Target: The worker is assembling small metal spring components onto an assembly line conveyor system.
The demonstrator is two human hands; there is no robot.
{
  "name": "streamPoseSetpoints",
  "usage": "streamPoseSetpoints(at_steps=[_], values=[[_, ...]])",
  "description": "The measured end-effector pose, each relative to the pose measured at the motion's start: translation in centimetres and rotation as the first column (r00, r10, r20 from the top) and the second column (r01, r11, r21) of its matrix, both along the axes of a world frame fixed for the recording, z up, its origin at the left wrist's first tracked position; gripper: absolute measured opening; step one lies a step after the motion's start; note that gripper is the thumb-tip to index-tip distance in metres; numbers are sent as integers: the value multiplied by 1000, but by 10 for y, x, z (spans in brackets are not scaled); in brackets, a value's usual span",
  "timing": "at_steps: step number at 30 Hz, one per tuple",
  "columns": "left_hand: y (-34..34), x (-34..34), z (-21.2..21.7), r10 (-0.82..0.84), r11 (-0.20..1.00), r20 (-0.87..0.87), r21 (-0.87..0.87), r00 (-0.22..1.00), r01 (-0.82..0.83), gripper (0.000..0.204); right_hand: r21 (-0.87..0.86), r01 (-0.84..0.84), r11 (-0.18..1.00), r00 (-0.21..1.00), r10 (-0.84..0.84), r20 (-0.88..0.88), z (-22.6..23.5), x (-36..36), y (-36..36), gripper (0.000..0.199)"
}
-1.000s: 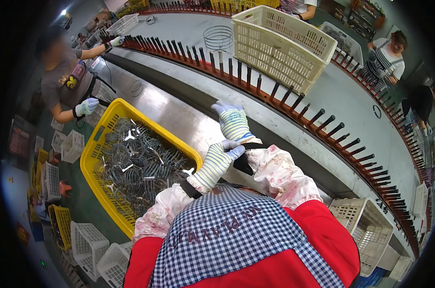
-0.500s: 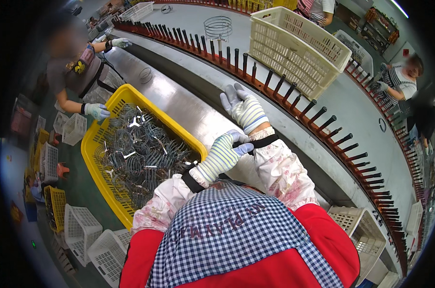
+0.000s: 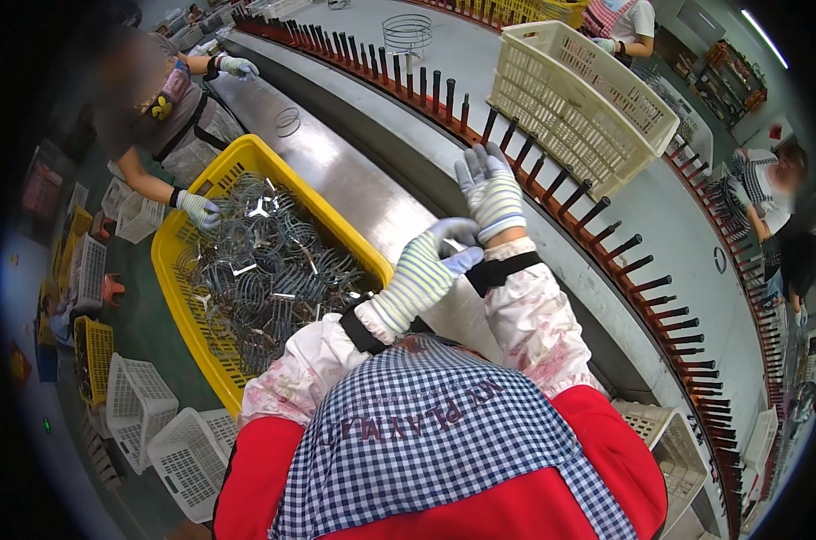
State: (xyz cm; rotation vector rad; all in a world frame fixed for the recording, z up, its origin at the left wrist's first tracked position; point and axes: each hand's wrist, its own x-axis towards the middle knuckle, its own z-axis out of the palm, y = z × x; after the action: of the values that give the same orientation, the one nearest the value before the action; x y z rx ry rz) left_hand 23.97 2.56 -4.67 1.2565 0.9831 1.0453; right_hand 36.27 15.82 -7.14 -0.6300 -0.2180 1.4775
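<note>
Both my hands wear striped gloves with grey-blue fingertips. My right hand (image 3: 495, 193) is held up with its fingers stretched, empty, over the metal table near the row of black pegs. My left hand (image 3: 423, 273) is beside the right wrist, thumb and fingers apart, the fingertips close to the right glove's cuff; whether they touch it I cannot tell. A black wristband (image 3: 507, 270) circles the right sleeve. To the left, a yellow basket (image 3: 372, 256) is full of tangled wire coils (image 3: 277, 243) with shiny three-armed pieces among them.
A co-worker's gloved hand (image 3: 198, 209) is at the yellow basket's far left side. The metal table (image 3: 336, 171) carries a loose wire ring (image 3: 287, 121). Beyond curves a rail of black pegs (image 3: 592, 213), with a cream crate (image 3: 579, 108) behind it. White crates (image 3: 192, 459) stand lower left.
My left thumb has come away from the black wristband, and the hand has opened. My right hand has moved slightly right and upward. The co-worker's hand has moved toward the wire coils.
</note>
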Motion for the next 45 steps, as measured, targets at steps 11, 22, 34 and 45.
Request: streamPoseSetpoints(at_steps=[11, 22, 34, 45], values=[[-27, 4, -30, -156, 931, 200, -297, 967, 211, 39, 191, 3, 982, 931, -73, 358, 25, -15, -19, 33], [-14, -14, -14, -5, 956, 436, -262, 900, 132, 49, 606, -6, 796, 624, -470, 624, 65, -22, -45, 34], [80, -112, -60, 778, 627, 474, -550, 412, -552, 56, 206, -812, 546, 118, -191, 974, 52, -90, -163, 26], [64, -127, -75, 698, 705, -635, 529, 332, -472, 48, -161, -744, 648, -72, 161, 984, 36, -104, -169, 46]])
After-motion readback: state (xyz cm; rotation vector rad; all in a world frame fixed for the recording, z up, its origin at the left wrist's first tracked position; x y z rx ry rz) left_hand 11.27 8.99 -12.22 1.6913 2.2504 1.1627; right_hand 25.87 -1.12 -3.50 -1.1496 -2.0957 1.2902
